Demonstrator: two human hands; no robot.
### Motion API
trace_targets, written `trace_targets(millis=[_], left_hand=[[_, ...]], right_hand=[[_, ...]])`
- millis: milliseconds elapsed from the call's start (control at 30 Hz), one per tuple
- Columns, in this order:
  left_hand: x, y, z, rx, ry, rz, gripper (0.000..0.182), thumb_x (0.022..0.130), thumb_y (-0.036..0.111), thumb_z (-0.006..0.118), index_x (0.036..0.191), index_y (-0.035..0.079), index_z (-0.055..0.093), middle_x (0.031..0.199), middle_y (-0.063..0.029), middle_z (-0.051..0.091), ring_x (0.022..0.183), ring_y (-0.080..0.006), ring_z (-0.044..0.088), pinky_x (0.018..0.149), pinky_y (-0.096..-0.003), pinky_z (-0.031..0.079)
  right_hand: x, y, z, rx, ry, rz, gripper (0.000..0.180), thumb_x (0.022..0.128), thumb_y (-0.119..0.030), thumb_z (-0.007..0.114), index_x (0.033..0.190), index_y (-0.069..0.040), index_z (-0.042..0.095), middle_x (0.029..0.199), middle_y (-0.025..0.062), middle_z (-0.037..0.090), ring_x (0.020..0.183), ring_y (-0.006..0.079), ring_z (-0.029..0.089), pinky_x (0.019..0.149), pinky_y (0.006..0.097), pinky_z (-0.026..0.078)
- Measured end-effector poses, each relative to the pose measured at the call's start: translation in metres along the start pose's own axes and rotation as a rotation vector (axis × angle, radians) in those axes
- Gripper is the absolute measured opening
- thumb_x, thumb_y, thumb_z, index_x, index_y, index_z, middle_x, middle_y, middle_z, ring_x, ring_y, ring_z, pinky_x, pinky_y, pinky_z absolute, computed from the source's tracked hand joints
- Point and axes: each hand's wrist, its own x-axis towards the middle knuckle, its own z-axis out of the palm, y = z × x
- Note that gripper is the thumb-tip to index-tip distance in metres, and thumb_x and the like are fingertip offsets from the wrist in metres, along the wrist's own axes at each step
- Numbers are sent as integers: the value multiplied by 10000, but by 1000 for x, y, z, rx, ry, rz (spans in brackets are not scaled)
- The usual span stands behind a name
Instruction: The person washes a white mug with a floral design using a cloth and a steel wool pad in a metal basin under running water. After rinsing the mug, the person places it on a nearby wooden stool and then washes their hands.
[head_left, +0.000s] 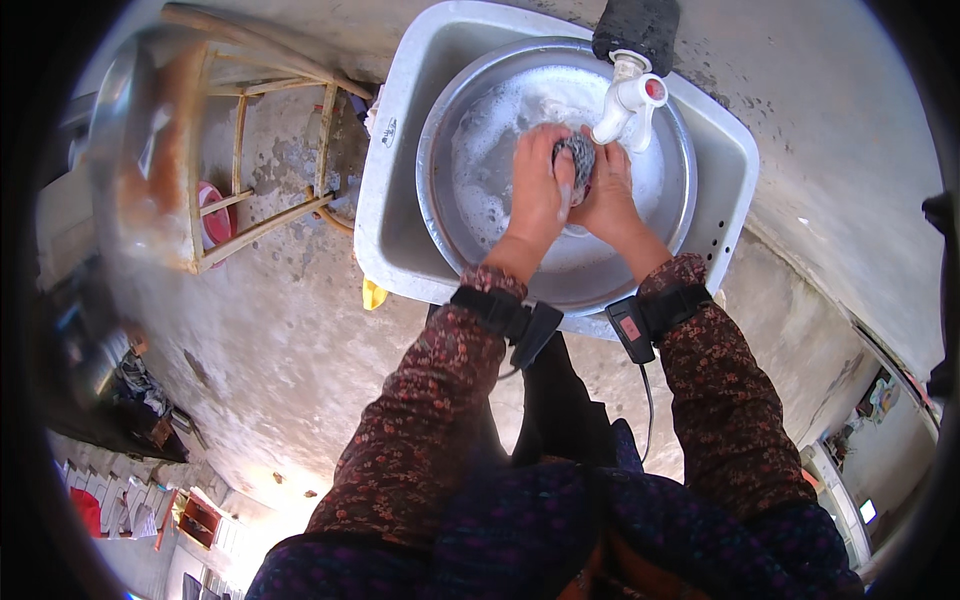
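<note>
My left hand and my right hand come together above a round metal basin of sudsy water. Between them is a grey, mottled, balled-up wad; I cannot tell if it is cloth or a scouring pad. The fingers of my left hand curl around it on one side, with foam on the thumb. My right hand presses from the other side, close below the spout of a white tap. A small reddish patch shows at the wad's lower end, mostly hidden by the hands.
The basin sits inside a grey rectangular sink against the wall. Dark wrapping covers the pipe behind the tap. To the left stands a rusty metal frame, with a pink-and-white basin behind it. A yellow thing hangs below the sink.
</note>
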Motion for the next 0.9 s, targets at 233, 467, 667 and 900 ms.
trace_targets(millis=[233, 467, 667, 900], left_hand=[[16, -14, 14, -170, 117, -266, 192, 871, 79, 451, 1039, -9, 486, 992, -204, 516, 958, -357, 486, 878, -398, 375], [-29, 11, 0, -72, 0, -131, 415, 728, 136, 687, 1044, 15, 447, 1164, -250, 446, 1068, -398, 444, 956, -432, 342], [27, 2, 10, -75, -34, -272, 503, 698, 156, 715, 1094, -8, 451, 1146, -202, 482, 1065, -336, 483, 921, -381, 387], [-16, 14, -2, -158, 66, -309, 378, 735, 117, 658, 1035, -13, 467, 1132, -275, 508, 1096, -390, 494, 902, -379, 403]], right_hand=[[-6, 2, 3, 69, 20, -39, 945, 462, -258, 848, 1283, -102, 407, 1328, 181, 308, 1251, 401, 275, 1031, 467, 260], [-7, 7, 7, 15, 15, -43, 865, 520, -299, 820, 1254, -80, 417, 1341, 199, 303, 1262, 412, 262, 1035, 470, 257], [-7, 5, 9, 21, 30, 5, 853, 529, -277, 819, 1253, -76, 416, 1322, 216, 297, 1235, 424, 278, 1029, 480, 262], [-8, 3, 8, 57, 4, -22, 885, 494, -252, 832, 1261, -111, 413, 1333, 217, 272, 1256, 427, 248, 1024, 479, 271]])
